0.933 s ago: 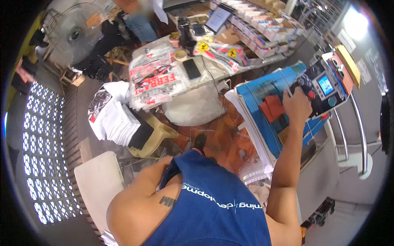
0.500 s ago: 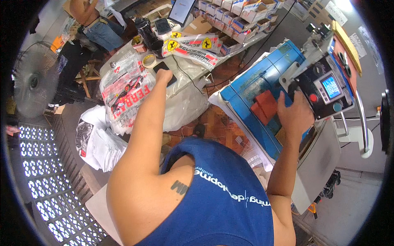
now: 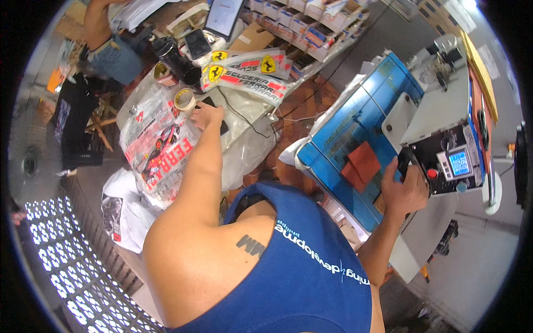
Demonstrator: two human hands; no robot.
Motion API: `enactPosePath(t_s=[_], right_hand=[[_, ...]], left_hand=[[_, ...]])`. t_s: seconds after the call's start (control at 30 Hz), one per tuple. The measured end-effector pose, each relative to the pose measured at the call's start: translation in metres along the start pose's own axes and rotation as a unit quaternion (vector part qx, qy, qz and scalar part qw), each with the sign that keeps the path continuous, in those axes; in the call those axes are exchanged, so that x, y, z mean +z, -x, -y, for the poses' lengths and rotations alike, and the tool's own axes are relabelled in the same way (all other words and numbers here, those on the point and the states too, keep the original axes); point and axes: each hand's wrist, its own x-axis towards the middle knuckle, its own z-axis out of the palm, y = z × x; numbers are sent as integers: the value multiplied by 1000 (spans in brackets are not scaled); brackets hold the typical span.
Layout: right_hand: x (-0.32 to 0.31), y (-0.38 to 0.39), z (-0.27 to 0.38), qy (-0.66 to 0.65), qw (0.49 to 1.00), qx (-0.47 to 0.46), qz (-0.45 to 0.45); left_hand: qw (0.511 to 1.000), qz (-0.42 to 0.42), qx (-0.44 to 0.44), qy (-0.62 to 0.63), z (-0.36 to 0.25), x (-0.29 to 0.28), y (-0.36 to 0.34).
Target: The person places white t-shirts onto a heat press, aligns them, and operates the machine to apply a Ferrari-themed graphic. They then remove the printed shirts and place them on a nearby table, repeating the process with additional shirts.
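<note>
My left hand (image 3: 208,116) is on a black phone (image 3: 224,128) at the table's edge, its fingers closed over it and partly hidden. Beside the hand stands a roll of tape (image 3: 184,100). On the right, my right hand (image 3: 406,187) is wrapped round the black handle (image 3: 408,160) of a heat press. Next to that handle is the press's control box (image 3: 433,158), with a lit blue screen, a red button and knobs. The press's blue covered bed (image 3: 347,130) lies to the left of the handle, with a reddish-brown folded piece (image 3: 361,166) on top.
Printed transfer sheets (image 3: 166,141) in clear plastic cover the table's left end. More printed strips (image 3: 244,80), a black tumbler (image 3: 180,64) and a tablet (image 3: 224,16) stand behind. Small boxes (image 3: 300,25) are stacked at the back. A fan (image 3: 33,161) and another person (image 3: 114,58) are at left.
My right hand, the handle and the control box have come nearer to me and slightly right, showing more of the press's top. My left hand stays at the phone. The view has shifted slightly.
</note>
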Motion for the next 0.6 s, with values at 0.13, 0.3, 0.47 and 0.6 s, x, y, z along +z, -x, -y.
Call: enactPosePath(t_s=[0.13,0.3,0.47,0.6], right_hand=[[0,0,0,-5,1000,2,10],[-3,3,-2,3,1000,-13,22],[1,5,-1,1,1000,-11,13],[2,7,0,21,1000,4,21]], left_hand=[[1000,5,-18,21,0,-2,0],[996,-15,-15,82,20,11,-7],[962,-42,142,231,95,30,-6],[903,-95,317,274,138,31,-4]])
